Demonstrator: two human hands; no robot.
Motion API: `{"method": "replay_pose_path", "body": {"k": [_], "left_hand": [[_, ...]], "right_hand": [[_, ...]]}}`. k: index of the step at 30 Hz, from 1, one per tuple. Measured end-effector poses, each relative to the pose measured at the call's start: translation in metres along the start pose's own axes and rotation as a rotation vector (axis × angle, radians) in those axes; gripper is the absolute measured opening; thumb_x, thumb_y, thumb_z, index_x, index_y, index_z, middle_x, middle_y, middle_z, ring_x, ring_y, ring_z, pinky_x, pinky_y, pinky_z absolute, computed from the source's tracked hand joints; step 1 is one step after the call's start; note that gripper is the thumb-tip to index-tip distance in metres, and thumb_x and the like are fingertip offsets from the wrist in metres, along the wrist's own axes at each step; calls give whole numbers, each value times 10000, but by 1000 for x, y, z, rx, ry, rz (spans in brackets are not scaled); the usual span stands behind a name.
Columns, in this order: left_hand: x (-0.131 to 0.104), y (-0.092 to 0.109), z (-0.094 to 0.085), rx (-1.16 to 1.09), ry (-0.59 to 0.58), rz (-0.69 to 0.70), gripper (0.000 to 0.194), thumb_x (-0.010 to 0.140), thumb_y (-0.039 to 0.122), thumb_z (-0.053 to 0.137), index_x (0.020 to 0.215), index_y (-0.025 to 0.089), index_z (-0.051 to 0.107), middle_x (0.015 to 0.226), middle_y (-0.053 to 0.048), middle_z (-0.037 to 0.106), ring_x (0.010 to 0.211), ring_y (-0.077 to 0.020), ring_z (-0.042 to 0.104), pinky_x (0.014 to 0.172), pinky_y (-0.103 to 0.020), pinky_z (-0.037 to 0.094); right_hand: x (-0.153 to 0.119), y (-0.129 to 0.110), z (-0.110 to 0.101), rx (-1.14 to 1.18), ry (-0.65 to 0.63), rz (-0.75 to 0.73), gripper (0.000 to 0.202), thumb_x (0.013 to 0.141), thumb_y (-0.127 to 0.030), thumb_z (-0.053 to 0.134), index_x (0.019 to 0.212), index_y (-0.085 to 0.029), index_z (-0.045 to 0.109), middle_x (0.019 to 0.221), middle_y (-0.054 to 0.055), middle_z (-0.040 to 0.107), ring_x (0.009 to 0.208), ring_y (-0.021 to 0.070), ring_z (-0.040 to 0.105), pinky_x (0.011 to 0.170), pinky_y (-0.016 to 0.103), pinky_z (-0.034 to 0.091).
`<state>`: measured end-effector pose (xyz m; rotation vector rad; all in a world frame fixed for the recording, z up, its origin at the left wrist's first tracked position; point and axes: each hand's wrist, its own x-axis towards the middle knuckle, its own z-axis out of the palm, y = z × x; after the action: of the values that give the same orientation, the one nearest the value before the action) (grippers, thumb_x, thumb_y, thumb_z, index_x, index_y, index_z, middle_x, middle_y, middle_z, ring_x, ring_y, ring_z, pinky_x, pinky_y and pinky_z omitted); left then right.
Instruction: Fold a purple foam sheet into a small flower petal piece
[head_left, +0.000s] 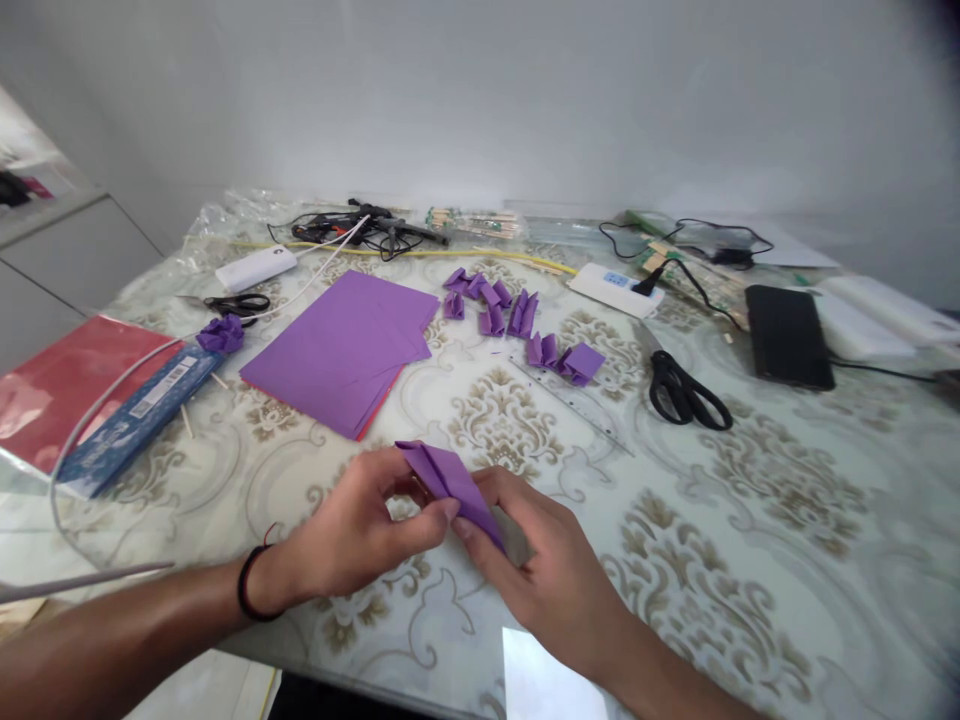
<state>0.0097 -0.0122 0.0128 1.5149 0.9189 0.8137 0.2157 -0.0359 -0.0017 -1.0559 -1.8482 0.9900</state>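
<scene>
1. We see the folded paper [459, 480] between both hands over the table [675, 500], its long axis slanting from far left to near right; neither hand is nearer.
2. The left hand [367, 525] pinches its left side, thumb on top, fingers curled.
3. The right hand [544, 560] grasps its near-right end; its fingertips, partly hidden, seem tucked behind.
4. Beyond, we find smaller folded pieces [523, 314].
</scene>
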Motion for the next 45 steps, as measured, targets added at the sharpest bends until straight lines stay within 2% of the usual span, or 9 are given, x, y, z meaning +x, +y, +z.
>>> {"method": "replay_pose_path", "body": {"k": [3,5,9,13,17,20,30,38,45], "left_hand": [[-1,-1,1,51,10,1,112,936,246,710,947,158,779,888,-50,798,801,-179,706,766,-275,574],[-2,-2,2,85,12,-5,137,937,272,711,932,152,775,884,-58,799,795,-186,697,759,-284,569],[-3,0,1,135,-1,-23,202,953,330,704,891,145,760,851,-58,781,752,-178,663,733,-285,546],[-2,2,1,73,-19,-63,239,954,365,710,866,145,741,822,-51,762,717,-166,638,689,-266,527],[0,2,1,-10,-29,-95,222,954,323,711,819,146,716,711,-1,682,613,-112,553,589,-207,465],[0,2,1,-16,-40,-106,200,954,295,712,822,145,718,702,10,662,597,-99,521,569,-192,443],[-1,1,0,26,-61,-81,210,961,306,711,835,140,732,731,-1,667,631,-106,532,598,-200,449],[0,2,-2,-36,-106,-148,242,965,356,726,847,145,726,679,8,655,557,-92,542,536,-187,441],[0,3,-4,-49,-100,-147,320,981,421,706,824,142,726,664,4,645,554,-100,547,533,-201,444]], "right_hand": [[-1,0,1,-58,30,-94,82,1013,-167,593,1020,-236,637,907,16,692,824,180,678,756,290,531],[-2,0,2,-92,16,-98,82,1019,-170,584,998,-234,631,891,23,687,815,190,670,748,302,527],[-5,-1,1,-111,-40,-27,103,1026,-211,572,931,-228,608,906,49,701,822,210,669,746,328,522],[-5,-2,-1,-70,-65,60,170,1031,-270,576,868,-224,594,850,35,684,786,201,655,712,315,504],[-2,-3,-3,44,-123,165,206,1046,-331,581,890,-214,646,823,16,685,723,172,610,653,284,475],[0,-3,-5,128,-150,213,219,1047,-358,592,912,-207,676,822,13,686,711,162,587,624,269,461],[2,-3,-7,225,-159,199,233,1026,-349,609,880,-197,709,812,22,696,762,186,643,687,291,513],[7,-10,-12,262,-222,175,264,1051,-335,572,1016,-212,803,887,44,767,770,193,669,757,314,565],[5,-5,-10,190,-174,170,256,1025,-368,617,932,-200,788,768,27,703,726,189,639,700,293,550]]}}
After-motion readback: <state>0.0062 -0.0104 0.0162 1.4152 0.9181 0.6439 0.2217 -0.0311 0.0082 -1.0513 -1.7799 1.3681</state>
